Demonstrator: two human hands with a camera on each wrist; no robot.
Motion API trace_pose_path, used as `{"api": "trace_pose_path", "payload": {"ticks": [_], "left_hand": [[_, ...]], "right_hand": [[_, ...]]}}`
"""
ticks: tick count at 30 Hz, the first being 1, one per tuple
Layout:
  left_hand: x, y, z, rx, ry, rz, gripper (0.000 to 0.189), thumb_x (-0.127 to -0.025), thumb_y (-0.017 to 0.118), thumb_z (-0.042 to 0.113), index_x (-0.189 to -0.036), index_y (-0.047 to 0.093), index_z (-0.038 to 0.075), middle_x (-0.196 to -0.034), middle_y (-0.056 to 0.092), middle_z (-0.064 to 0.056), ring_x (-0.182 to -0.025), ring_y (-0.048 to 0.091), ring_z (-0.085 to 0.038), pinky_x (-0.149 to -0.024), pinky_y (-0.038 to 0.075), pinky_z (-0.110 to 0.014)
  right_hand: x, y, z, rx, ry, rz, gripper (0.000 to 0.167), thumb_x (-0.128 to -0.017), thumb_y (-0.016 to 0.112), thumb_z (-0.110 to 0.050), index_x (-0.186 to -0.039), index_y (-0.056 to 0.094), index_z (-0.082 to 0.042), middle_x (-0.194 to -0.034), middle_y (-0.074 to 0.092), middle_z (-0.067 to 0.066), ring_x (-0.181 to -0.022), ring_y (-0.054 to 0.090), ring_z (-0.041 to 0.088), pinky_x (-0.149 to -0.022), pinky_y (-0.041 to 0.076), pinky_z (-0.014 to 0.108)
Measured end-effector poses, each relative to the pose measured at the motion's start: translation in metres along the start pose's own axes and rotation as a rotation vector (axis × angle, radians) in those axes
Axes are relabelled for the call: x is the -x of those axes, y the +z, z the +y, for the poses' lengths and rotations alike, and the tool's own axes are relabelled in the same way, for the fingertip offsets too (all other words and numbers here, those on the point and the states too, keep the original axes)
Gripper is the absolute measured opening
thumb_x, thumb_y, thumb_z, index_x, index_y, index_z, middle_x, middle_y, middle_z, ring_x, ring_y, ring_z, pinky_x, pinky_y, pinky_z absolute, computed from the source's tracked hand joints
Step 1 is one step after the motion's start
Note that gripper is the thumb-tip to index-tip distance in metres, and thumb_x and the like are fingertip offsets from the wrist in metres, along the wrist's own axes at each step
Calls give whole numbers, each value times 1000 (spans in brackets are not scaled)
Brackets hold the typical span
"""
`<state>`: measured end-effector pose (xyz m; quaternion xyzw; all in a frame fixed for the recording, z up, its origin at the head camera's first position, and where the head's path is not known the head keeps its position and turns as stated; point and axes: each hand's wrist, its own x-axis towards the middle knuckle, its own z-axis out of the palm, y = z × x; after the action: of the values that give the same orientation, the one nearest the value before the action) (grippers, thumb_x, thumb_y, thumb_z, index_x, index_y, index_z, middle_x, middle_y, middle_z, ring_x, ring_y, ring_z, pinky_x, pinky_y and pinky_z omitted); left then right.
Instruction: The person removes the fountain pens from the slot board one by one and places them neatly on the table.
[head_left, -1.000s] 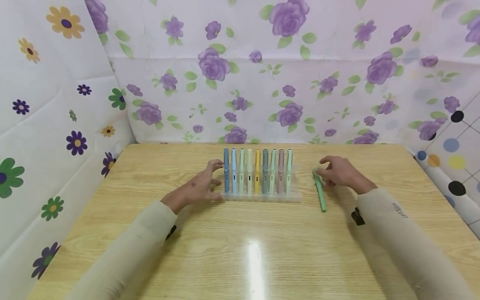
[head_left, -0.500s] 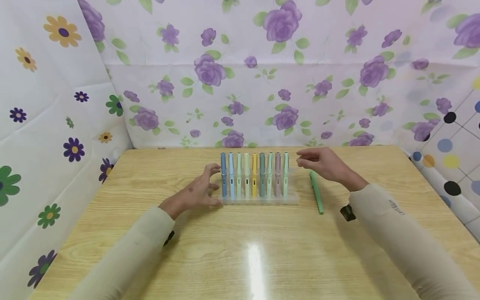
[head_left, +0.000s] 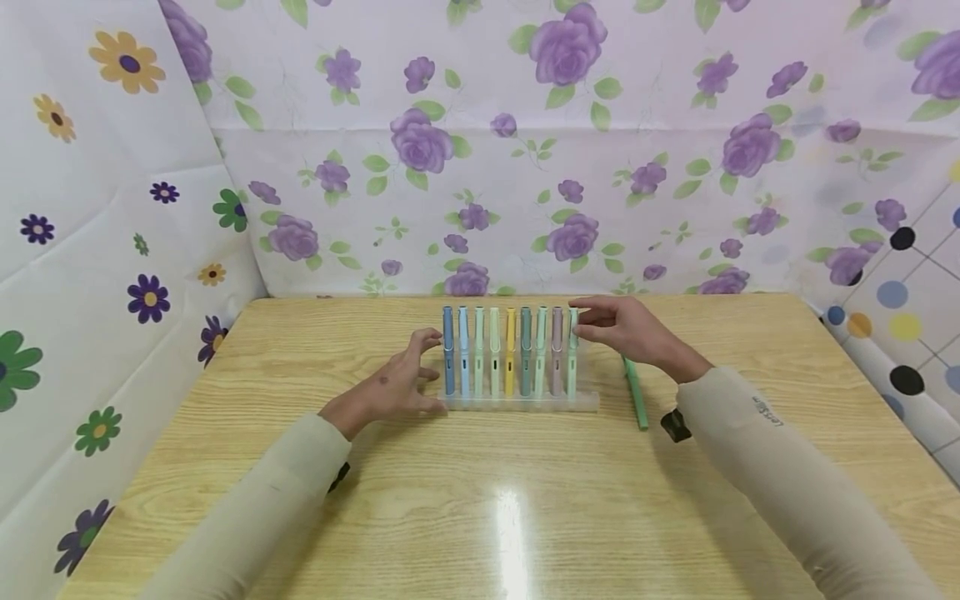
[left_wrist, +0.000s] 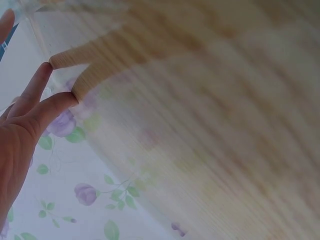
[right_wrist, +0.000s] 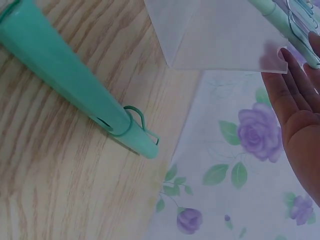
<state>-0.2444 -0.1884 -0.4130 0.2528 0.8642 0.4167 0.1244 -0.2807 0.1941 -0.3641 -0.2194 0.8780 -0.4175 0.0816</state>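
Observation:
A clear stand [head_left: 521,403] holds a row of upright capped pens in blue, green, yellow and mauve. At its left end, my left hand [head_left: 386,385] rests with fingers spread and slightly bent beside the blue pen [head_left: 448,350]. Two of its fingertips [left_wrist: 74,98] touch down in the left wrist view. My right hand [head_left: 626,329] is at the top of the rightmost pale green pen [head_left: 572,367], thumb in front and fingers behind, pinching its cap. A green pen [head_left: 636,396] lies on the table just right of the stand, its upper end hidden by the right hand.
The wooden table [head_left: 420,508] ends at a floral cloth [head_left: 337,208] behind the stand. Another flowered sheet [head_left: 97,275] hangs at the left, and a dotted one [head_left: 900,333] at the right.
My right hand has left the loose green pen's upper end and moved left to the rightmost pen in the stand. The left hand has stayed at the stand's left end.

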Motion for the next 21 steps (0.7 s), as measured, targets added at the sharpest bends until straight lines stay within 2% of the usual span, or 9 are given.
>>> {"api": "trace_pose_path", "payload": {"ticks": [4, 7, 13, 18, 21], "left_hand": [[1, 0, 0, 19, -3, -12, 102, -80, 85, 8, -149, 10, 14, -161, 16, -23, -125, 53, -45, -90, 55, -46], [0, -1, 1, 17, -12, -16, 102, -81, 84, 7, -150, 9, 15, -161, 15, -21, -127, 53, -44, -91, 54, -46], [0, -2, 0, 17, -29, -17, 103, -81, 84, 6, -150, 9, 16, -162, 15, -20, -128, 52, -43, -91, 54, -47], [0, -1, 0, 3, -21, -8, 102, -80, 85, 6, -149, 10, 15, -161, 15, -21, -126, 54, -43, -88, 56, -44], [0, 1, 0, -4, -19, -3, 103, -79, 85, 6, -149, 10, 15, -161, 16, -22, -125, 55, -43, -88, 56, -44]], "right_hand": [[-1, 1, 1, 13, -3, 21, 47, -100, 65, -20, -142, 53, -4, -117, 68, 20, -106, 67, 33, -90, 54, 50], [0, -1, 0, 21, -4, 36, 43, -100, 65, -21, -139, 54, -5, -113, 70, 16, -102, 68, 31, -89, 54, 49], [8, -19, -8, -41, -7, 66, 44, -102, 61, -19, -142, 49, -3, -113, 69, 19, -100, 68, 33, -90, 54, 47], [17, -35, -3, -64, -2, 63, 48, -103, 59, -17, -146, 45, -2, -114, 67, 22, -94, 70, 23, -86, 57, 38], [22, -40, 5, -95, 16, 47, 51, -103, 58, -17, -149, 42, -1, -116, 64, 25, -94, 69, 21, -83, 58, 38]]}}
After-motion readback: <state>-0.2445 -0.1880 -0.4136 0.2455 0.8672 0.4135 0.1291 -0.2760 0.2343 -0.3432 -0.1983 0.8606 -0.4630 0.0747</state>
